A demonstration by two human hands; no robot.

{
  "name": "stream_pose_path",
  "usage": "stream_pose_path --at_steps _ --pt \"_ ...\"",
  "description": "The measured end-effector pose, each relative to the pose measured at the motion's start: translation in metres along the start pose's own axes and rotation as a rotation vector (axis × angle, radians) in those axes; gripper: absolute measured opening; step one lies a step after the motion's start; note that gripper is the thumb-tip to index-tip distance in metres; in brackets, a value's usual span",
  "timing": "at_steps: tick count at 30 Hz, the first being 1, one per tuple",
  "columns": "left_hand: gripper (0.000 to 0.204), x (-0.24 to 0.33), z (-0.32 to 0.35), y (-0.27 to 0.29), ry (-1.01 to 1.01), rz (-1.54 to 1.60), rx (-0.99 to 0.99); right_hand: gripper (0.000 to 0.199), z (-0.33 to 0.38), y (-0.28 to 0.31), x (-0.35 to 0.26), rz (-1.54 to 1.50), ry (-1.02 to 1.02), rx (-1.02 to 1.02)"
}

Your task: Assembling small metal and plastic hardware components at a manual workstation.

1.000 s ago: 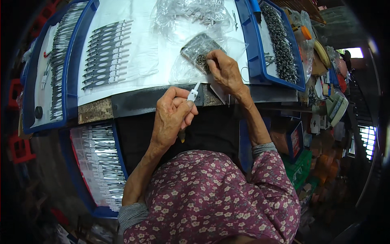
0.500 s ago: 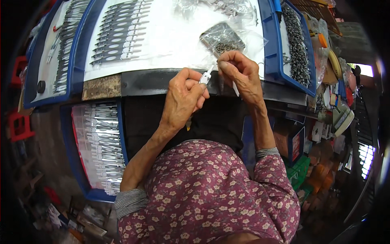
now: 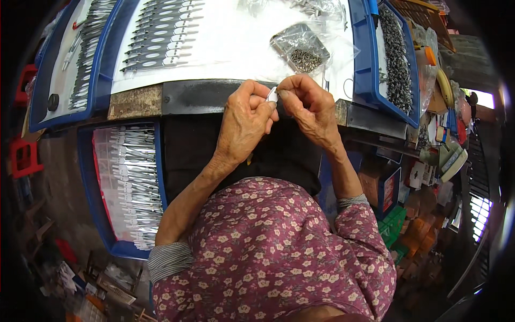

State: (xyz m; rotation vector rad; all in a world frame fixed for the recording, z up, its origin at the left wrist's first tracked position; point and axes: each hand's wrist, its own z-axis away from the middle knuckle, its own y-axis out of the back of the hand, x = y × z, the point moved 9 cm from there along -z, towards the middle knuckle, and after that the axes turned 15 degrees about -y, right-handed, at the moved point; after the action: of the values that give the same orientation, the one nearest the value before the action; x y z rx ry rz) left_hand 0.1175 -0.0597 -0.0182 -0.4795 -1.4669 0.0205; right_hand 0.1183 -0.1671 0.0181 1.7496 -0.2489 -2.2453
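Just in front of the table edge, my left hand is closed, pinching a small white piece between thumb and fingers. My right hand meets it from the other side, thumb and index pressed together at the piece's upper end. What sits between those right fingertips is too small to make out. Beyond my right hand lies a dark dish with small brassy metal pins or screws in it, partly wrapped in clear plastic. A row of flat grey-and-white slotted parts lies at the far left of the white sheet.
A blue tray on the right holds many small dark metal bits. Another blue tray at the left holds slim parts. Below it, a blue bin is filled with long silvery parts. The table's dark front edge runs behind my hands.
My right hand has come left and slightly down, so its fingertips now meet the white piece in my left hand. A thin pale strip below my right hand no longer shows.
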Motion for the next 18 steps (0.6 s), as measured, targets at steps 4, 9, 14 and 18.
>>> stream_pose_path --at_steps 4,9,14,18 --pt "0.010 0.002 0.000 -0.001 -0.034 -0.059 -0.001 0.009 0.003 0.000 -0.001 0.035 0.058 0.030" --pt "0.011 0.000 -0.001 -0.001 -0.046 -0.083 0.004 0.009 0.004 0.000 0.002 0.060 0.024 0.069" --pt "0.010 -0.002 -0.001 0.000 -0.120 -0.170 0.019 0.010 0.009 -0.002 -0.004 0.124 0.140 0.139" --pt "0.007 -0.004 0.000 -0.001 -0.128 -0.244 0.013 0.013 0.016 -0.003 -0.008 0.327 0.333 0.255"
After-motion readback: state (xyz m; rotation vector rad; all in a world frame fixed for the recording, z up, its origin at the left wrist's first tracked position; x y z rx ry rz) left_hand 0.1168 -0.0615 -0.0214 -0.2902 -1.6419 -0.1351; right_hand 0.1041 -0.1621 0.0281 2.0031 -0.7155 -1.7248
